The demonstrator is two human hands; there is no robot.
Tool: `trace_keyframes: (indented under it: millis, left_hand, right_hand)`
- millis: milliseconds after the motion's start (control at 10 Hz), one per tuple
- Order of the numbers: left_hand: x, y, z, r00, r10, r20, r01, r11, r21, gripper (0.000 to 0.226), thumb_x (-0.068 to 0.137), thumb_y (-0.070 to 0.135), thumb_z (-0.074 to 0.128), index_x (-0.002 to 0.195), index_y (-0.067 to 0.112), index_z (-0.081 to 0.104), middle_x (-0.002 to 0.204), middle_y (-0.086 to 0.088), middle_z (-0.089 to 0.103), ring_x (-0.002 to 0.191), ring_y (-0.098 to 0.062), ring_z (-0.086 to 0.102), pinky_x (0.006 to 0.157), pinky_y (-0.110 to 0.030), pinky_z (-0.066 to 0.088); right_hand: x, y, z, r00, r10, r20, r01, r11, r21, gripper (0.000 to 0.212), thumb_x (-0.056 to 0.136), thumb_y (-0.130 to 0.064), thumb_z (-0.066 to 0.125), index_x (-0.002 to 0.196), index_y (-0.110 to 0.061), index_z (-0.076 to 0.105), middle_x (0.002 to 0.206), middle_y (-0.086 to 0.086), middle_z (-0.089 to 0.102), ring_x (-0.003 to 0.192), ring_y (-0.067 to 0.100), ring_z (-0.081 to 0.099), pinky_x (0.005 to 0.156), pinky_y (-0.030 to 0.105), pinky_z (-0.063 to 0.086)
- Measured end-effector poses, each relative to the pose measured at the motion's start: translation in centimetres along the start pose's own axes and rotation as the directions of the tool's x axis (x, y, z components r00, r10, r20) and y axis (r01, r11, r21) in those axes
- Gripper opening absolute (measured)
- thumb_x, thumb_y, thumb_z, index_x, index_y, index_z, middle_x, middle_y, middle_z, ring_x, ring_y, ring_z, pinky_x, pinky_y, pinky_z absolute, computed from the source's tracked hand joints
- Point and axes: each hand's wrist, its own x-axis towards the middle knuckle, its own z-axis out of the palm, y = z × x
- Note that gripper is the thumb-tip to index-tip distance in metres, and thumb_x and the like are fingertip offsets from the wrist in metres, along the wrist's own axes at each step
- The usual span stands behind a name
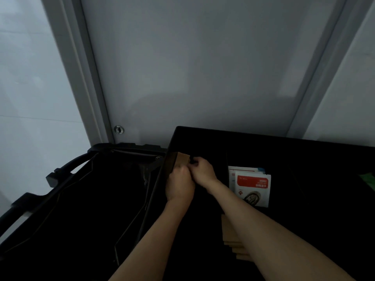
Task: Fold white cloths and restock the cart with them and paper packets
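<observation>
With left hand (179, 184) and right hand (204, 170) both pinching the brown paper packet (181, 160) just beyond the fingertips at the black tray (263, 138) corner, best slid down squarely against the wall.

Both bare forearms reaching up from six o'clock toward twelve, left hand (179, 184) back-up with fingers curled under, right hand (203, 171) touching it at two o'clock, fingers curled in a pinch, wrists close together.
</observation>
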Motion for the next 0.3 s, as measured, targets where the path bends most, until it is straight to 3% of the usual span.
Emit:
trace_keyframes:
  millis: [100,200,300]
  left_hand:
    - [-1.5,0.4,-1.1,0.986,-0.02,-0.168,-0.038,0.941,-0.335,0.019,0.097,0.008,0.053,0.107,0.004,0.068,0.103,-0.007,0.067,0.088,-0.015,0.062,0.066,-0.017,0.042]
    - [-3.5,1.6,-2.5,0.986,-0.016,-0.167,-0.075,0.849,-0.523,0.021,0.098,0.015,0.056,0.112,0.013,0.071,0.091,0.011,0.068,0.082,0.003,0.062,0.066,-0.003,0.044]
    - [-6.1,3.7,-4.0,0.996,-0.085,-0.038,0.03,0.68,-0.733,0.023,0.1,0.028,0.056,0.109,0.019,0.074,0.094,0.006,0.074,0.091,-0.007,0.07,0.078,-0.015,0.053]
  right_hand:
    - [-1.8,-0.8,-1.3,0.999,-0.011,-0.042,0.014,0.997,0.079,0.031,0.098,-0.023,0.054,0.127,-0.015,0.063,0.12,0.0,0.065,0.1,0.009,0.057,0.078,0.018,0.042]
    - [-4.0,-1.2,-2.6,1.0,0.008,-0.013,-0.004,0.957,0.289,0.024,0.098,-0.025,0.054,0.118,-0.023,0.067,0.119,-0.001,0.067,0.103,0.009,0.061,0.09,0.026,0.05]
    - [-7.9,-1.1,-5.2,0.993,-0.121,-0.003,0.113,0.912,0.394,0.021,0.099,-0.024,0.053,0.096,-0.028,0.073,0.105,-0.001,0.073,0.101,0.015,0.068,0.095,0.039,0.054]
